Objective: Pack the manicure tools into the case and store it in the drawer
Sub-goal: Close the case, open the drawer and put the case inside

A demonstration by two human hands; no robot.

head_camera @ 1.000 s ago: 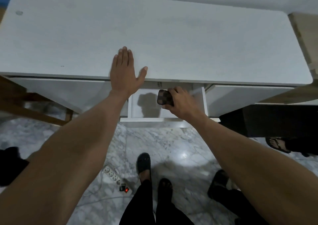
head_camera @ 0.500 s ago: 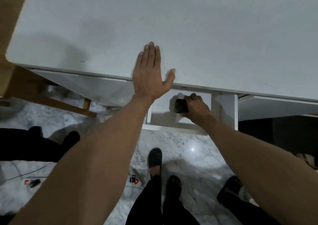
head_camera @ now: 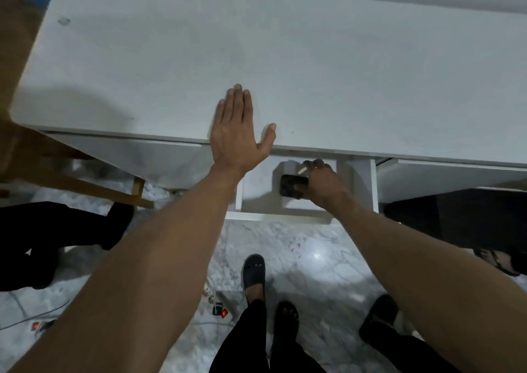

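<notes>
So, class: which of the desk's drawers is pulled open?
The middle drawer, where the right hand holds the dark case; both side fronts sit closed.

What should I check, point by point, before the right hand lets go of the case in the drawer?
1. Drawer pulled open: ok.
2. Case inside the drawer walls: ok.
3. Right hand grips the case: ok.
4. Case resting on the drawer floor: cannot tell.
5. Case closed: cannot tell, too dark.
6. Left hand flat on the table, clear of the drawer: ok.
</notes>
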